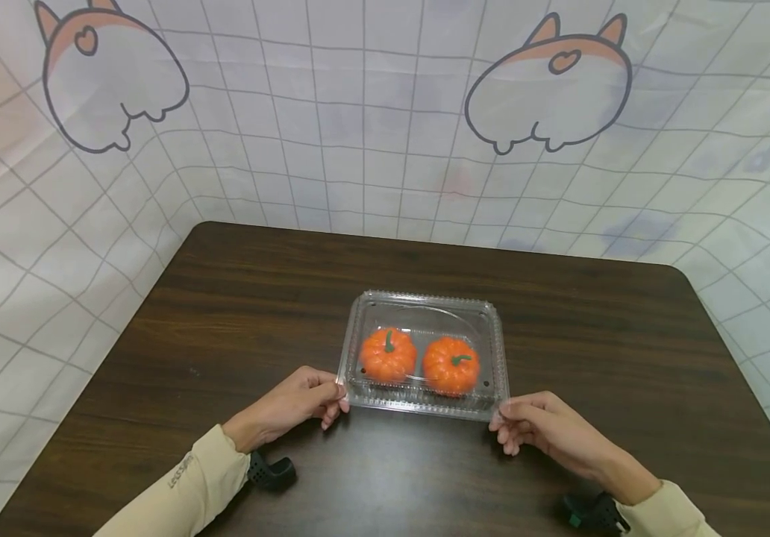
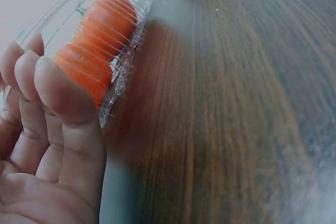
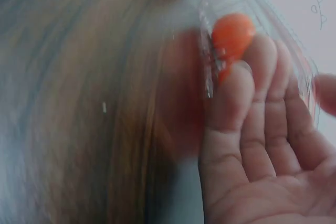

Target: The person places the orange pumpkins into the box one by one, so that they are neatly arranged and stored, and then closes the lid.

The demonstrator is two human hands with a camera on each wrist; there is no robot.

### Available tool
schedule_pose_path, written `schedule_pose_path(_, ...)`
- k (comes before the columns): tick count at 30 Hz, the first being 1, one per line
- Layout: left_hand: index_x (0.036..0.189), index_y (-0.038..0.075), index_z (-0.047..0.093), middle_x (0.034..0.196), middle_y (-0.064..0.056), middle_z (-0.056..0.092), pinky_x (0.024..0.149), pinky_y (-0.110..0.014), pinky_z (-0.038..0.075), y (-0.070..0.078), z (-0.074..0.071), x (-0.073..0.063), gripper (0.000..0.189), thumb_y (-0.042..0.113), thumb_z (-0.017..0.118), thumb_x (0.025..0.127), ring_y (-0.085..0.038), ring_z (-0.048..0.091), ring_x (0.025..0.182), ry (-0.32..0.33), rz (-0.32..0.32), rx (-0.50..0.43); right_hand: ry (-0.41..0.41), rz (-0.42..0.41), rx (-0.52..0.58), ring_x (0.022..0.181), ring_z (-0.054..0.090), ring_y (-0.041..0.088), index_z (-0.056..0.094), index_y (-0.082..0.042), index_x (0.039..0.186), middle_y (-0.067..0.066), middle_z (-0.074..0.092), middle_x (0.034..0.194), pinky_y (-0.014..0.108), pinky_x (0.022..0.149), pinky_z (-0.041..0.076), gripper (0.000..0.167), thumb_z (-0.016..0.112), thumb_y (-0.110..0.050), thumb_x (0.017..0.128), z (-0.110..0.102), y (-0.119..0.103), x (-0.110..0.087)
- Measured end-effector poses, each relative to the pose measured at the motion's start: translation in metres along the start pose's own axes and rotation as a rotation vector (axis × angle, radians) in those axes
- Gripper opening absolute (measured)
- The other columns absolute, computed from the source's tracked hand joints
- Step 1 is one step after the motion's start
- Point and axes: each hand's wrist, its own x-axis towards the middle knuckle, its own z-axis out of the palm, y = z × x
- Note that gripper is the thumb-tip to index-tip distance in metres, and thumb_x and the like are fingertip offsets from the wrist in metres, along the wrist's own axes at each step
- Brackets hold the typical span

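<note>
A clear plastic clamshell box point(image 1: 425, 309) with a ribbed rim holds two small orange pumpkins with green stems. One pumpkin point(image 1: 388, 356) lies in the left half, the other pumpkin point(image 1: 451, 367) in the right half. My left hand point(image 1: 304, 401) pinches the box's near left corner between thumb and fingers. At the near right corner, my right hand point(image 1: 546, 431) pinches the rim the same way. Both wrist views show the box held close over the tabletop, with an orange reflection beneath it. The lid lies over the pumpkins.
The dark wood-grain table point(image 1: 257, 298) has rounded far corners. A white grid-patterned cloth point(image 1: 331, 149) with cartoon animal drawings hangs behind it and along both sides. Black straps point(image 1: 271, 471) are worn at both wrists, below cream sleeves.
</note>
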Motion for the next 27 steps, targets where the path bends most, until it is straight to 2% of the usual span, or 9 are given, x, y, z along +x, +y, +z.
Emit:
schedule_pose_path(8,0.087,0.002,0.066,0.071,0.003,0.057,0.063,-0.023,0.053,0.0,0.0,0.001,0.026,0.008,0.045,0.101,-0.011,0.054,0.068,0.012,-0.006,-0.012,0.083,-0.008,-0.004,0.079,0.069,0.003,0.074,-0.011,0.101,-0.009,0.074,0.092,0.02,0.073,0.061,0.032,0.044,-0.014,0.111,0.007,0.0,0.003)
schedule_pose_path(18,0.086,0.003,0.066,0.072,0.003,0.059,0.063,-0.023,0.053,-0.001,-0.002,0.002,0.026,0.008,0.046,0.101,-0.011,0.054,0.067,0.014,-0.009,-0.012,0.161,-0.007,-0.05,0.076,0.064,0.003,0.072,-0.014,0.094,-0.01,0.07,0.089,0.022,0.072,0.059,0.03,0.046,-0.012,0.109,0.012,0.002,0.006)
schedule_pose_path(27,0.085,0.004,0.067,0.075,0.003,0.061,0.064,-0.023,0.054,0.0,-0.003,0.003,0.027,0.008,0.045,0.101,-0.011,0.055,0.069,0.013,-0.005,-0.015,0.293,0.038,-0.075,0.075,0.06,0.003,0.069,-0.015,0.089,-0.01,0.066,0.085,0.021,0.071,0.057,0.028,0.047,-0.012,0.106,0.02,0.002,0.01)
